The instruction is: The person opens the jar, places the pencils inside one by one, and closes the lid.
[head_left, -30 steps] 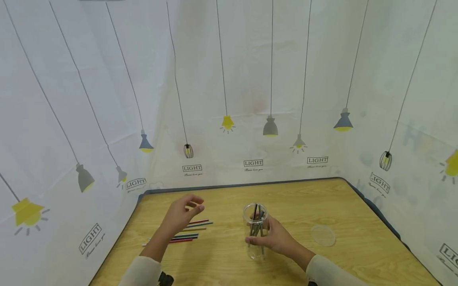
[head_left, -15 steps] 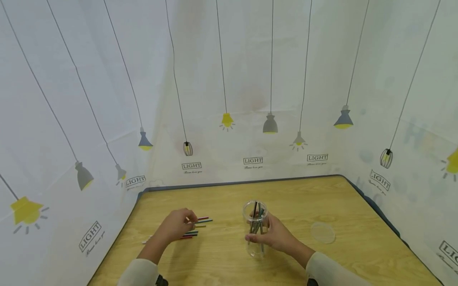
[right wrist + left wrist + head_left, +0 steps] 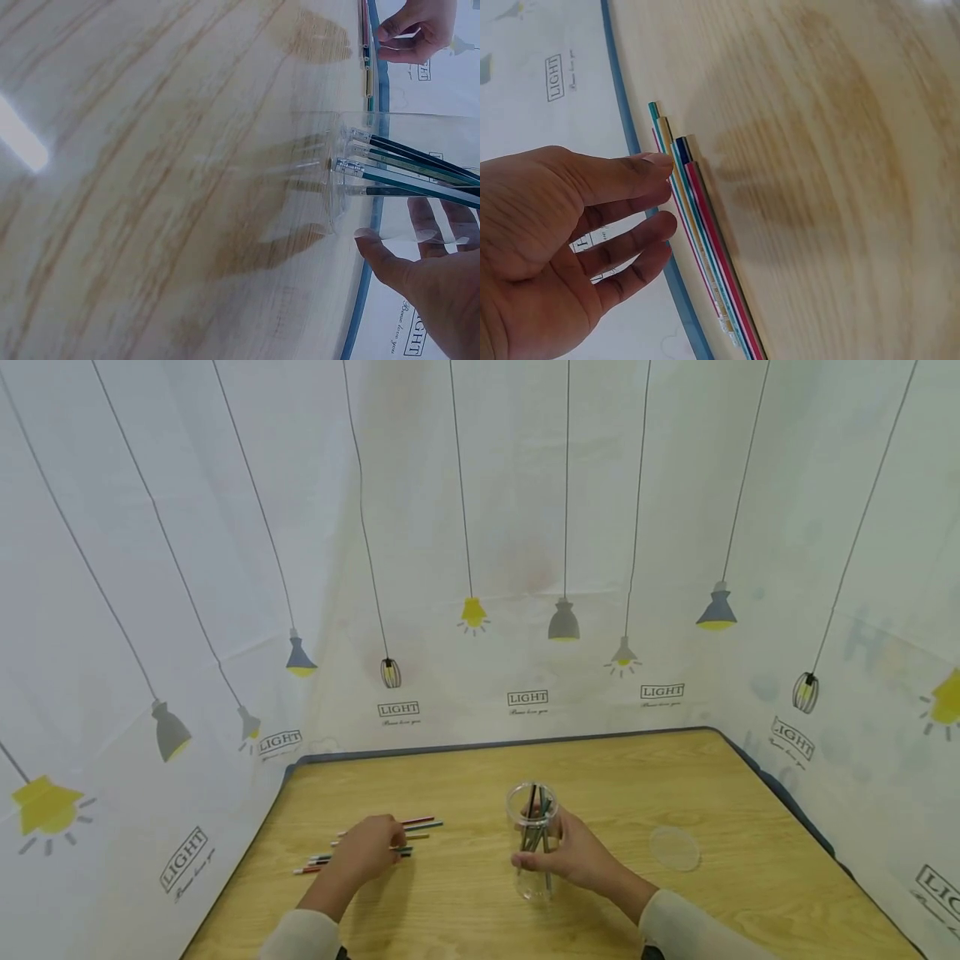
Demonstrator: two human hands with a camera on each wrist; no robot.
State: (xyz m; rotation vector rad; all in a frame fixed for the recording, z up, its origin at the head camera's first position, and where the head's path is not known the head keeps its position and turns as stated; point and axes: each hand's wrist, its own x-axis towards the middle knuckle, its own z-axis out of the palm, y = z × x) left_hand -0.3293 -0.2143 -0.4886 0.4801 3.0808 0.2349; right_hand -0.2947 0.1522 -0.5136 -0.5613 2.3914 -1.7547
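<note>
My right hand (image 3: pixel 585 858) grips a clear jar (image 3: pixel 531 885), thumb on the near side. Inside the jar several dark pencils (image 3: pixel 409 180) lean with their metal eraser ends at the bottom. On the left, my left hand (image 3: pixel 367 847) hovers over several loose pencils (image 3: pixel 709 232) in red, teal, yellow and dark blue, lying roughly parallel. In the left wrist view its thumb and fingertips are close to the pencils' ends, with a gap between thumb and fingers. No pencil is visibly pinched. The hand hides the middle of the pencils from the head view.
A clear round disc, like a lid (image 3: pixel 675 848), lies flat on the wooden table (image 3: pixel 600 768) right of the jar. White sheets printed with hanging lamps (image 3: pixel 465 510) stand along the table's back and sides.
My left hand has come down and slightly toward me over the loose pencils, so their far ends now show past it. My right hand and the jar have stayed in place.
</note>
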